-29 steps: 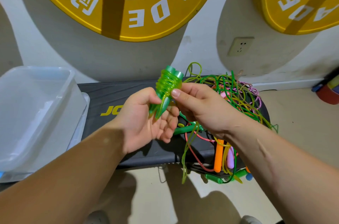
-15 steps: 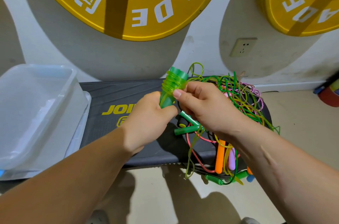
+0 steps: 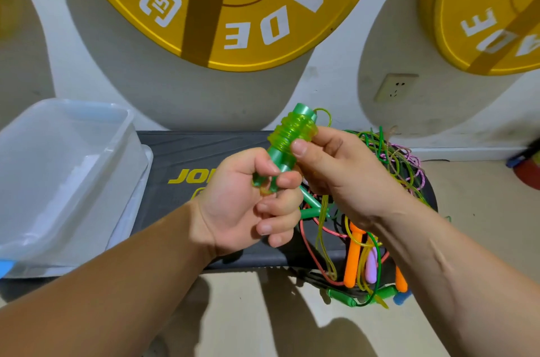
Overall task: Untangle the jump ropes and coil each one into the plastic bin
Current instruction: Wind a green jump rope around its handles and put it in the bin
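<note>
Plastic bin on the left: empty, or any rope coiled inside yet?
Empty, as far as its visible inside shows: no rope in the plastic bin; the jump ropes lie tangled on the black platform.

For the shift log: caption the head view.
Left grip and right grip hold a green jump rope wound round its handles above the bench; tangled ropes lie right, plastic bin left.

The head view looks forward and down, close over the left hand (image 3: 248, 204) and right hand (image 3: 347, 178).
</note>
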